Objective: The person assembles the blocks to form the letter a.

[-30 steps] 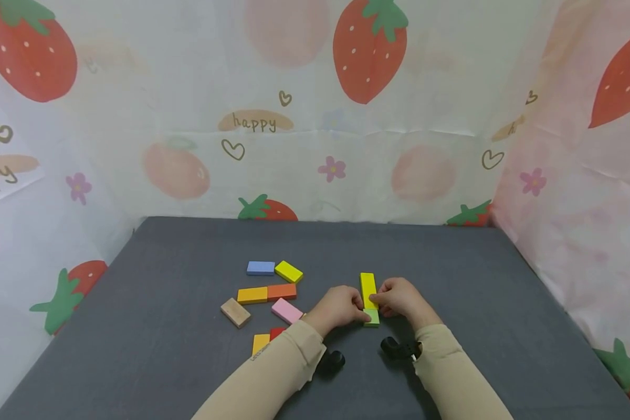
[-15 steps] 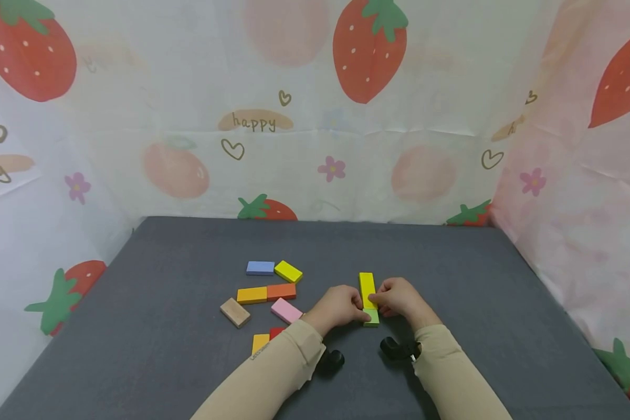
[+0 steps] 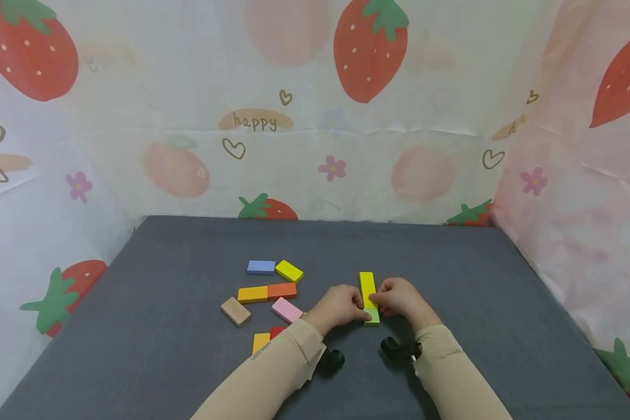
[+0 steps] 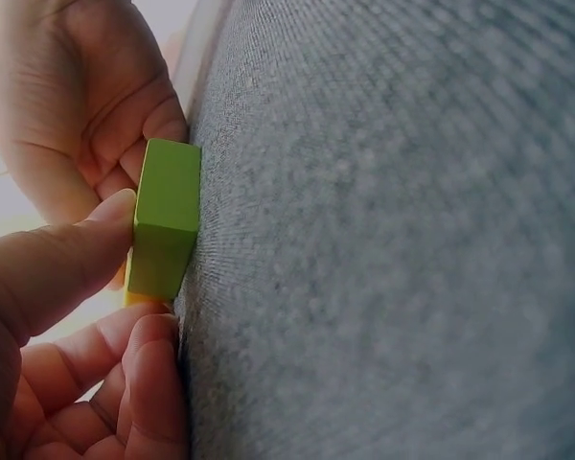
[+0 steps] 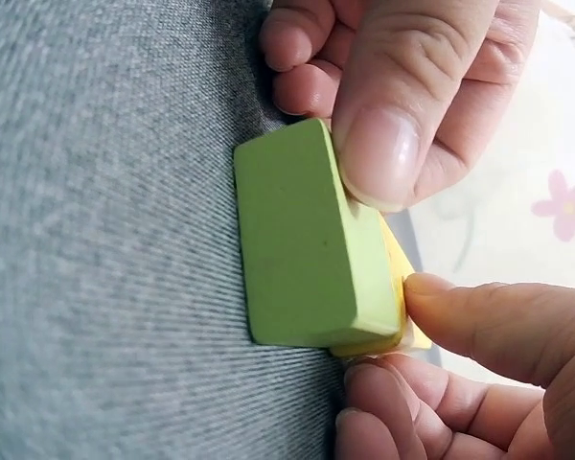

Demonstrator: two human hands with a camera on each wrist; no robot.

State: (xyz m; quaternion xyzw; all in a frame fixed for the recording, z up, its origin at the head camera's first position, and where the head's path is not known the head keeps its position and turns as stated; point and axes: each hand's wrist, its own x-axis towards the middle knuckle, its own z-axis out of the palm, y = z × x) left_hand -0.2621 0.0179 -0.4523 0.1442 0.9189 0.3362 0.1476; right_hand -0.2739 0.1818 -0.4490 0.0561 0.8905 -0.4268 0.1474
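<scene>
A light green wooden block [image 3: 373,320] lies end to end with a longer yellow stretch of block [image 3: 367,286] on the grey table, in front of me. My left hand [image 3: 338,303] holds the green block from the left, thumb on its top edge and fingers bent beside it. From the right, my right hand [image 3: 403,300] grips the yellow block, with the thumb at its top and the fingers curled low along its side. In the right wrist view the green block [image 5: 292,240] covers most of the yellow piece [image 5: 400,273] behind it.
Left of my hands lie a blue block [image 3: 261,268], a small yellow block [image 3: 289,271], an orange-yellow block [image 3: 252,295] touching an orange one [image 3: 282,290], a plain wood block [image 3: 235,312] and a pink block [image 3: 287,310]. My left sleeve partly hides a red block [image 3: 276,332].
</scene>
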